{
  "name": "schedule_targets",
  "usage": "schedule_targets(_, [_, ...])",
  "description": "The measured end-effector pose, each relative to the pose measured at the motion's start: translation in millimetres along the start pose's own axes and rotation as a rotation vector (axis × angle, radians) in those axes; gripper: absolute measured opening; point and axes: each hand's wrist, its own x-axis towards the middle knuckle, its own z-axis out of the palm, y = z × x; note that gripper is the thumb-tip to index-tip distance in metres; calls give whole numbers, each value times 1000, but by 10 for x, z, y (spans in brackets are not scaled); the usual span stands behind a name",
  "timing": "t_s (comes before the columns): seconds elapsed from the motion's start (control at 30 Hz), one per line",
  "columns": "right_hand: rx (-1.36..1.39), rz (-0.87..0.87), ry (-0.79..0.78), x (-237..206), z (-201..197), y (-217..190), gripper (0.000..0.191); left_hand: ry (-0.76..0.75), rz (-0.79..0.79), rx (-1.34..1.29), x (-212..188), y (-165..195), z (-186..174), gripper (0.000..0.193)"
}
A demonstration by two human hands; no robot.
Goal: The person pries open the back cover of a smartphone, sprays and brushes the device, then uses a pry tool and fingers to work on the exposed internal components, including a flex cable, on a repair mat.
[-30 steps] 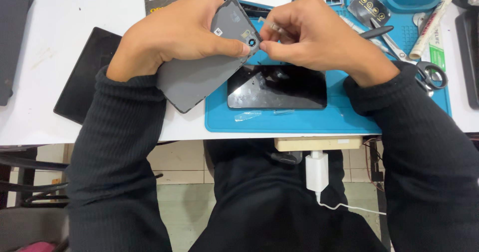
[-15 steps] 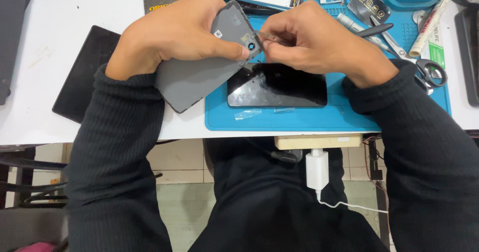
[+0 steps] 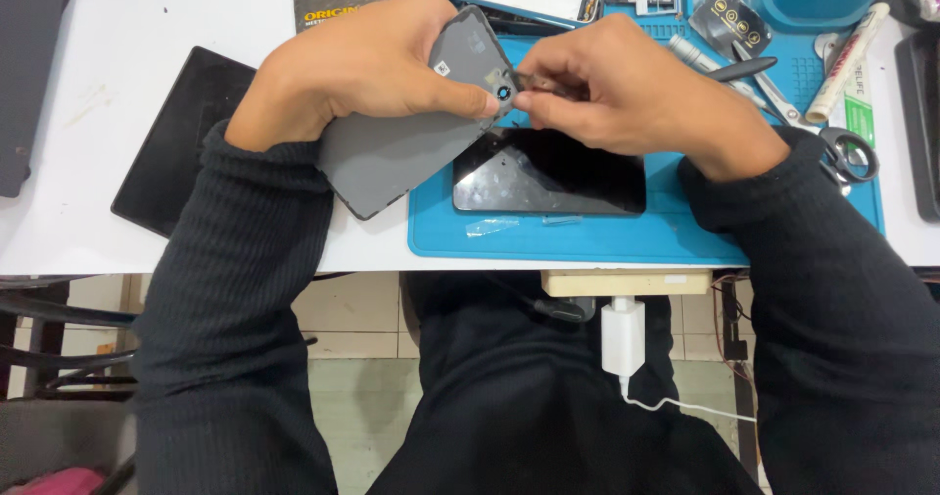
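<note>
right hand [image 3: 646, 94] fingertips [image 3: 534, 103] pinch narrowly at the camera hole of the thin grey plastic phone back cover [image 3: 411, 138], which the left hand [image 3: 367, 69] grips above the blue mat's [image 3: 587, 235] left edge; it looks light, flexible, best held by the edges.

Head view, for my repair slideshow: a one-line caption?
Left hand holds a grey phone back cover while right hand pinches near its camera hole.

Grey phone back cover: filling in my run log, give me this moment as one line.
left hand: holds grey phone back cover | right hand: fingertips at cover's camera hole | below: black screen panel on blue mat
</note>
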Motion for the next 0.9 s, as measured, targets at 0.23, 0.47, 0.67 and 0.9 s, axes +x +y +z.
schedule_targets(0.23, [-248, 7, 28, -43, 19, -77, 13, 12, -17, 30, 23, 0, 47, 54])
schedule_targets(0.47, [-383, -132, 158, -134, 90, -18, 11, 23, -66, -40, -9, 89, 75, 55])
schedule_targets(0.67, [-369, 34, 74, -142, -23, 84, 9, 238, 0, -42, -95, 30, -17, 69])
schedule_targets(0.9, [-390, -79, 145, -159, -65, 47, 19, 516, -50, -338, -21, -252, -155, 43])
